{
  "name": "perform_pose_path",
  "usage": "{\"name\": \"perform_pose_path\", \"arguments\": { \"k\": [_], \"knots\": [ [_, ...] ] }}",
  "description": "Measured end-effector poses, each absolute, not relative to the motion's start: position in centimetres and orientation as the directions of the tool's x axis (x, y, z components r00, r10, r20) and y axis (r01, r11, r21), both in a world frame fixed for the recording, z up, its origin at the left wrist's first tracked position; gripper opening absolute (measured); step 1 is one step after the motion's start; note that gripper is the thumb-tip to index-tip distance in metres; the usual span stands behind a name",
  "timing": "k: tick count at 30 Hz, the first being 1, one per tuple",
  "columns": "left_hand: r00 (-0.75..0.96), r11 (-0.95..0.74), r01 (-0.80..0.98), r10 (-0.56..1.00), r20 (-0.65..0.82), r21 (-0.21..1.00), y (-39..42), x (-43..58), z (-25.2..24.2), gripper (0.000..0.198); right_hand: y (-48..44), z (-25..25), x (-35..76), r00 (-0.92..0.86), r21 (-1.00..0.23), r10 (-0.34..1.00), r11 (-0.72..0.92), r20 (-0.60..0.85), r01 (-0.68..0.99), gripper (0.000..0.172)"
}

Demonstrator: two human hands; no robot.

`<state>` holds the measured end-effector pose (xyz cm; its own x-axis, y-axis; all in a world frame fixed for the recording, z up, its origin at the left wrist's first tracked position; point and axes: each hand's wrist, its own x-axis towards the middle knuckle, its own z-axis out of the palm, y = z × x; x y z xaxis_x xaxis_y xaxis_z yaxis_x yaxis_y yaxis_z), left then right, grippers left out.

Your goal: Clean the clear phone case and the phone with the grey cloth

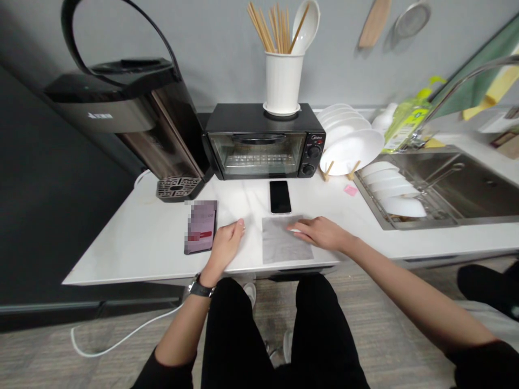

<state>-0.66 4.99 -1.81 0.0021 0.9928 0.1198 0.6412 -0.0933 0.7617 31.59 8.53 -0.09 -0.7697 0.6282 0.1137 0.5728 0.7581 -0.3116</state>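
A grey folded cloth (284, 243) lies flat on the white counter (141, 237) near its front edge. My right hand (320, 232) rests on the cloth's right side, fingers stretched toward the left and lying flat. My left hand (227, 243) sits on the counter just left of the cloth, fingers loosely curled with nothing visible in them; a dark watch is on that wrist. A phone with a lit screen (200, 226) lies left of my left hand. A black phone (280, 196) lies behind the cloth.
A black toaster oven (263, 143) stands at the back with a white utensil holder (283, 81) on top. A dark water dispenser (133, 119) is at the left. White plates (351, 146) stand in a rack, and bowls (389, 189) lie by the sink (454, 183).
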Motion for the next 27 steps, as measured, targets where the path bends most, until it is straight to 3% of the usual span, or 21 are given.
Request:
{"name": "perform_pose_path", "arguments": {
  "k": [10, 16, 21, 24, 27],
  "knots": [
    [0.005, -0.103, 0.649, 0.991, 0.131, 0.754, 5.0, -0.7, -1.9, 0.056, 8.5, 1.1, 32.7, -0.727, -0.333, 0.669, 0.728, 0.154, 0.599, 0.04],
    [0.008, -0.114, 0.659, 0.99, 0.144, 0.744, 5.1, -0.8, -1.9, 0.056, 8.6, 0.4, 32.8, -0.803, -0.232, 0.592, 0.793, 0.074, 0.563, 0.038],
    [0.037, -0.159, 0.677, 0.982, 0.183, 0.718, 4.5, -0.4, -1.1, 0.052, 6.6, 1.4, 34.0, -0.712, -0.273, 0.691, 0.714, 0.125, 0.645, 0.042],
    [0.147, -0.252, 0.699, 0.966, 0.211, 0.669, 2.6, 1.8, 0.3, 0.044, 3.8, 1.8, 34.0, -0.717, -0.302, 0.683, 0.718, 0.138, 0.627, 0.047],
    [0.407, -0.443, 0.663, 0.89, 0.207, 0.604, 0.2, 5.3, 1.8, 0.039, 0.9, 1.4, 33.3, -0.78, -0.33, 0.604, 0.778, 0.161, 0.535, 0.052]
  ]
}}
